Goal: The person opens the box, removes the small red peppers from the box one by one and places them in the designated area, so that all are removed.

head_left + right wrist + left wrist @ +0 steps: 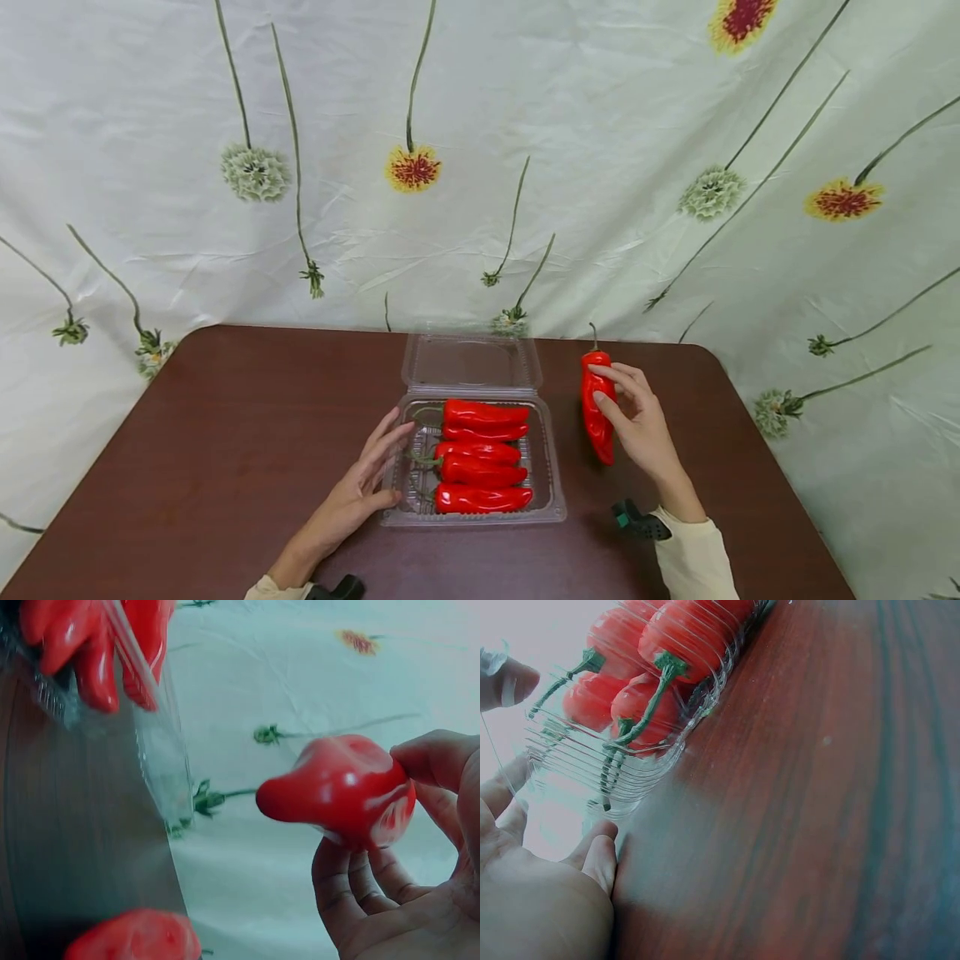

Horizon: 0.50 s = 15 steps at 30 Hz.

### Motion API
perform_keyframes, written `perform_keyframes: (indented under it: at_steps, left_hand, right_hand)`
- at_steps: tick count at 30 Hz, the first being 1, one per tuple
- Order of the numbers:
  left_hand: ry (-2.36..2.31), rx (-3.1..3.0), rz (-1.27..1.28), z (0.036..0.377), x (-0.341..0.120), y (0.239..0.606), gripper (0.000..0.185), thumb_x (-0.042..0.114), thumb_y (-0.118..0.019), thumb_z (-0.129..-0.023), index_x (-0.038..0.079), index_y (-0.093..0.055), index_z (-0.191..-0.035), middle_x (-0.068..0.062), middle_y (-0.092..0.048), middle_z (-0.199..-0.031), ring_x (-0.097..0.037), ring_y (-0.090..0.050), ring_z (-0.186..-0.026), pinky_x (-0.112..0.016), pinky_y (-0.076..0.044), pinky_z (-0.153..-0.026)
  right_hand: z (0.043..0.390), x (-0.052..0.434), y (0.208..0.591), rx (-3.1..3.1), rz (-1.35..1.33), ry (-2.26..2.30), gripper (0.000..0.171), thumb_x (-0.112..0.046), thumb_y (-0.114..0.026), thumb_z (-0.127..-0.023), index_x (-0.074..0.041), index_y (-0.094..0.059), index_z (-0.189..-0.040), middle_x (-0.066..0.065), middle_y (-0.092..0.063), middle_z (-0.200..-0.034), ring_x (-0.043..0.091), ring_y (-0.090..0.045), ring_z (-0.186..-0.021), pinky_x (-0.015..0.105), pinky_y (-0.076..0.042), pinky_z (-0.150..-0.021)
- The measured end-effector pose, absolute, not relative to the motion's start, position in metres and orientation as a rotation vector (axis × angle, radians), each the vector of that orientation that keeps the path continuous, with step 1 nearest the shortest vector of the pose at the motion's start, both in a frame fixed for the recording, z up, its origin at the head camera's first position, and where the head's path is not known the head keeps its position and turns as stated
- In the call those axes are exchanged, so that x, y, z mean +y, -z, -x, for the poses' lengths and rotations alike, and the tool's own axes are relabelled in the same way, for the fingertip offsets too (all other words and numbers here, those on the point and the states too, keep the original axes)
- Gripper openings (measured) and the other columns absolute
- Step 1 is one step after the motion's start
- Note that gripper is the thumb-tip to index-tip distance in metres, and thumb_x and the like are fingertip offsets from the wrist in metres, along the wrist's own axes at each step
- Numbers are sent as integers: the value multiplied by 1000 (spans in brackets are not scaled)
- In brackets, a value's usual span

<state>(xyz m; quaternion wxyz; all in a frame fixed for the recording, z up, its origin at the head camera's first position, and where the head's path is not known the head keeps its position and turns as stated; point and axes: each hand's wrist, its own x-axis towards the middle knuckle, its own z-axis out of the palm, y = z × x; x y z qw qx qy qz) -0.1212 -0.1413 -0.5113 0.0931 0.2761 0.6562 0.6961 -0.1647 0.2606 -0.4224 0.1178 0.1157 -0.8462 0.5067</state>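
A clear plastic clamshell box (551,492) sits open in the middle of the brown table, with several red peppers (480,454) lying in it side by side. My left hand (375,467) rests against the box's left side, fingers straight along the rim and thumb at the front corner. In the left wrist view the ribbed box wall (577,761) and the green-stemmed peppers (675,645) lie just beyond my left hand (540,900). My right hand (637,417) grips one more red pepper (596,408) right of the box, stem pointing away. The right wrist view shows that pepper (345,791) held in my fingers (352,892).
The box's clear lid (471,362) lies folded back behind it. The dark brown table (225,433) ends in rounded far corners. A pale floral cloth (600,167) hangs behind and drapes down both sides. Black wrist mounts (637,521) show near my sleeves.
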Motion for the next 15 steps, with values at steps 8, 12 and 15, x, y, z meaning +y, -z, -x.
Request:
perform_keyframes:
  at_steps: [8,12,15]
  left_hand:
    - [-2071,1952,-804,121,-142,510,74,-7,-56,-92,1,-23,-158,-13,12,-168,7,-23,-145,-6,-19,-112]
    - [-2074,1945,-811,120,-143,509,74,-8,-56,-92,1,-22,-158,-14,13,-167,8,-23,-145,-6,-19,-112]
    - [-2074,1942,-811,119,-143,509,74,-7,-56,-92,1,-23,-158,-14,13,-168,8,-23,-145,-6,-19,-112]
  right_hand:
    - [172,282,429,-2528,-335,-1512,39,-11,-63,-97,-8,-60,-136,12,-50,-136,16,-58,-104,23,-54,-85]
    - [173,293,433,-2578,-316,-1574,41,-14,-63,-98,-9,-56,-139,14,-47,-137,16,-62,-101,27,-59,-76]
    - [173,300,434,-2605,-277,-1587,43,-16,-63,-98,-10,-55,-141,15,-47,-136,21,-63,-101,28,-59,-75]
